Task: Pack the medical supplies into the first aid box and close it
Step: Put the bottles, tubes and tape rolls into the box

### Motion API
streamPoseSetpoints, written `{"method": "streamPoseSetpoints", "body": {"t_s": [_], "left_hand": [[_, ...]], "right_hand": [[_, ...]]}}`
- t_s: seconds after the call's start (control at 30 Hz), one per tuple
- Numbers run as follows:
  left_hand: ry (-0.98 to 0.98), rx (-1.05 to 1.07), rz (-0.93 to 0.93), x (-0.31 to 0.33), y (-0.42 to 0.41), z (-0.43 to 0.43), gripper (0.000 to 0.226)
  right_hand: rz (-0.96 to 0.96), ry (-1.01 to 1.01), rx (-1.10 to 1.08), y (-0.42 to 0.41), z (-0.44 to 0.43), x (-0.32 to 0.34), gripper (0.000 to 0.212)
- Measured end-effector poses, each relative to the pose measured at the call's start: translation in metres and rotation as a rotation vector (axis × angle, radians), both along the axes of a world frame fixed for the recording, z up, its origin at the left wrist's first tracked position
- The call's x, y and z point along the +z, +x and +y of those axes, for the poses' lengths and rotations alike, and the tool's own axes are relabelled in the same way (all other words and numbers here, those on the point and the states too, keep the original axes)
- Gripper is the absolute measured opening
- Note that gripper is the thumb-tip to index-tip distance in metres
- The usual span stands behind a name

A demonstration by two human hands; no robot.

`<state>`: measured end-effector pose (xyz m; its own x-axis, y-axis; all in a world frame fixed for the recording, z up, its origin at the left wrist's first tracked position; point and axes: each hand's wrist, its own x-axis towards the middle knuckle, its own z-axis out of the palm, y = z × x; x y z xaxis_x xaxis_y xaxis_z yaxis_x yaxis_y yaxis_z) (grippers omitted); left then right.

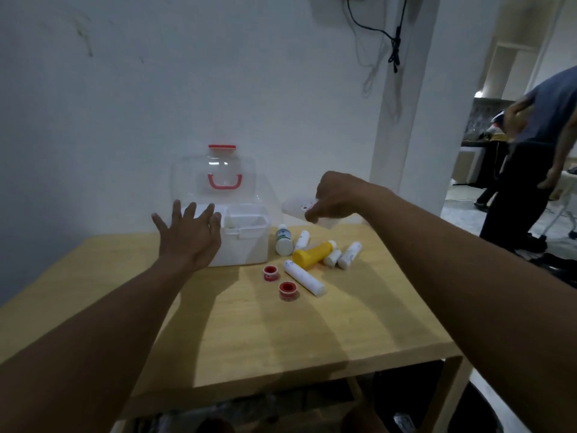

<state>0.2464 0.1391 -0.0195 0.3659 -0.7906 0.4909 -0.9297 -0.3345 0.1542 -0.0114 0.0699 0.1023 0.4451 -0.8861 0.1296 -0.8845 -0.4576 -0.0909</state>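
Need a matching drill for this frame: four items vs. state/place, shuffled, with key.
Items:
1. left hand
2. right hand
3. yellow bottle
4. box lid

States:
A. lying on its side on the table
B. raised open, upright against the wall
C. spread flat on the box's front left edge
D. closed on a clear tray held above the table

Pairs: 1-C, 2-D, 3-A, 4-B
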Motion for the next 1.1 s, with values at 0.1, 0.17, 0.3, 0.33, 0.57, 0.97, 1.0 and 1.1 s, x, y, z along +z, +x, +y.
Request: {"method": "streamPoseSetpoints", "body": {"t_s": [0.1, 0.17, 0.3, 0.33, 0.57, 0.97, 1.0, 1.1], "left_hand": [[0.019, 0.005, -0.002, -0.003, 0.004, -0.003, 0.058], [0.026, 0.006, 0.004, -0.008, 0.006, -0.005, 0.057], [-0.037, -0.002, 0.024, -0.016, 0.009, -0.01, 0.057], [-0.049, -0.008, 0.02, -0.017, 0.008, -0.011, 0.057], [-0.12, -0.098, 0.023, -0.017, -0.018, -0.006, 0.059], [-0.113, -0.022, 0.051, -0.02, 0.01, -0.014, 0.059], [-0.111, -0.021, 0.053, -0.02, 0.011, -0.013, 0.059], [-0.101, -0.027, 0.055, -0.02, 0.01, -0.013, 0.059]], "right_hand": [[-0.008, -0.004, 0.083, 0.029, -0.016, 0.004, 0.057], [-0.018, -0.001, 0.127, 0.048, -0.026, 0.003, 0.058], [0.009, 0.015, 0.195, 0.084, -0.043, -0.003, 0.051], [0.023, 0.017, 0.213, 0.09, -0.047, -0.004, 0.042], [0.064, 0.083, 0.204, 0.096, -0.051, -0.011, 0.031], [-0.096, 0.159, 0.303, 0.144, -0.079, -0.041, 0.038], [-0.118, 0.144, 0.297, 0.144, -0.081, -0.042, 0.034], [-0.106, 0.163, 0.217, 0.143, -0.073, -0.035, 0.025]]}}
